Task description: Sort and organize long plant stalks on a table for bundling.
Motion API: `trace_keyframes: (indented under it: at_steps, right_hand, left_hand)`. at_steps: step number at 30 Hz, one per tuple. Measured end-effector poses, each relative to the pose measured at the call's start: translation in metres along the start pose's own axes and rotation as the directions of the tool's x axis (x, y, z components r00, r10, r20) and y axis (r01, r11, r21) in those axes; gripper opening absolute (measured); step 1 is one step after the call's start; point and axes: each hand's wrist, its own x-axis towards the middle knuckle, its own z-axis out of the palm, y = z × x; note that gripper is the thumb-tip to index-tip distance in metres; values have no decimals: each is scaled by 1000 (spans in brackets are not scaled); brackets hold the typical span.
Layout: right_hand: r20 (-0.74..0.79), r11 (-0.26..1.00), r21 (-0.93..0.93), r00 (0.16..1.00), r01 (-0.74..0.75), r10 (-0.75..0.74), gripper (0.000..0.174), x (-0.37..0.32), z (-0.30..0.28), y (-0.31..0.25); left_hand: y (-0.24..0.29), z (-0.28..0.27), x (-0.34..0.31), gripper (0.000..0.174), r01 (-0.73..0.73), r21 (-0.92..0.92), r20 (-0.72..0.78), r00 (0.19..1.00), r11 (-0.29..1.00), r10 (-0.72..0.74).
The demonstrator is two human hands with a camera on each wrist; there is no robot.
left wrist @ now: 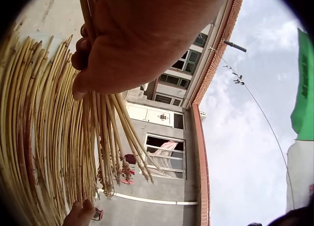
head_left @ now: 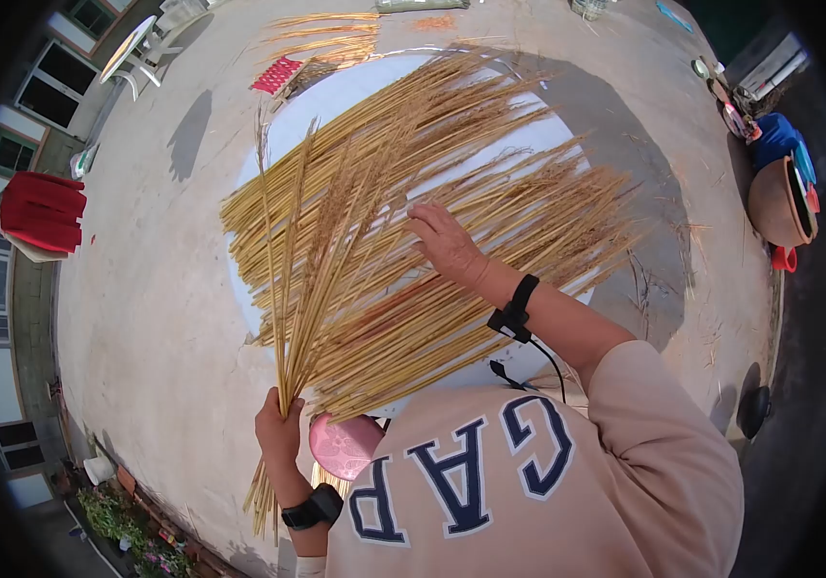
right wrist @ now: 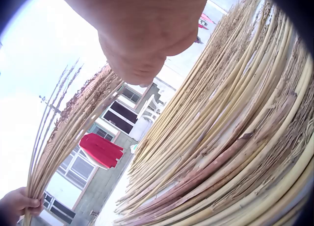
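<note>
In the head view my left hand point(head_left: 280, 429) grips a fanned bundle of long sorghum stalks point(head_left: 302, 323) near its lower end. The brown, feathery heads of the bundle lean up over the table. My right hand point(head_left: 452, 246) hovers over the loose stalks point(head_left: 403, 332), its fingers loosely extended toward the bundle's heads. These loose stalks lie in two broad layers across a round white table point(head_left: 336, 96). From the right wrist, the held bundle point(right wrist: 73, 137) rises out of the left hand point(right wrist: 22, 204), and its heads end close to my right fingers.
A pink round stool point(head_left: 346, 445) stands by the table's near edge. Behind the table are a red woven seat point(head_left: 276, 75) and more stalks point(head_left: 326, 39) on the ground. A clay pot point(head_left: 779, 202) stands far right; a red cloth point(head_left: 42, 214) is at left.
</note>
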Motion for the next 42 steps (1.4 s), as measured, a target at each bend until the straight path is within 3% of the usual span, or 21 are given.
trace_keyframes:
  at_steps: [1,3,4,6,10,12,13,15,16,18,19,21,25,28,31,33,34,36,42]
  right_hand:
    - [17,993,-46,993,-113,113,43,1,5,9]
    - [155,969,-147,962,-200,223,49,-2,19,37]
    - [166,973,-132,964,-187,208,49,1,23,43]
    - [399,932,-304,862,-200,314,50,6,33,48]
    - [558,930,-359,779,-86,287,51,13,52,44]
    - [730,913,-399,575,-81,370,56,15,52,36]
    - [736,915,-397,571,-73,365,56,23,50,31]
    - [840,875,-478,331,74,431,53,41,49,23]
    - [837,870,-486,327,77,439,53,45,52,26]
    - [807,932,-361,498,-9,317,51,46,62,37]
    - [804,928,-373,496,-9,328,51,44,71,41]
    - [639,948,-317,748,42,181,54,44,92,44]
    - [671,939,-338,716,62,194,51,57,101,37]
    - [742,934,-348,632,77,224,54,52,106,32]
    - [723,951,-293,674,97,153,51,37,112,34]
    - [633,939,-302,771,163,70,45,34,111,34]
    - [636,938,-304,769,167,69,45,37,112,36]
    - [530,952,-305,835,23,150,36,50,115,46]
    - [535,926,-372,829,61,160,30,81,130,56]
  left_hand:
    - [-3,-12,-6,16,12,1,-70,997,1000,-12]
    - [-37,-27,-15,13,131,-185,-128,979,974,-156]
    - [-31,-39,-23,11,206,-273,-142,958,940,-251]
    - [-47,-50,-35,11,169,-365,-266,924,916,-276]
    - [-60,-66,-56,15,139,-445,-357,879,885,-317]
    - [-61,-67,-61,16,155,-441,-367,868,884,-335]
    - [-60,-68,-63,18,160,-434,-369,866,886,-338]
    - [-59,-66,-65,17,165,-443,-379,856,881,-351]
    - [-58,-63,-64,16,163,-448,-390,849,879,-356]
    - [-55,-55,-62,15,160,-474,-371,856,866,-361]
    - [-54,-51,-61,15,162,-492,-360,857,855,-369]
    - [-53,-41,-59,14,161,-501,-335,870,850,-362]
    - [-50,-29,-62,13,201,-513,-243,898,835,-366]
    - [-45,-26,-66,9,225,-473,-238,898,852,-370]
    - [-60,-21,-70,12,257,-454,-197,905,853,-378]
    - [-61,-19,-68,12,265,-486,-184,901,833,-393]
    - [-60,-18,-66,12,266,-491,-182,900,830,-396]
    - [-54,-18,-63,11,247,-487,-207,899,838,-385]
    - [-58,-19,-72,16,305,-502,-144,893,809,-426]
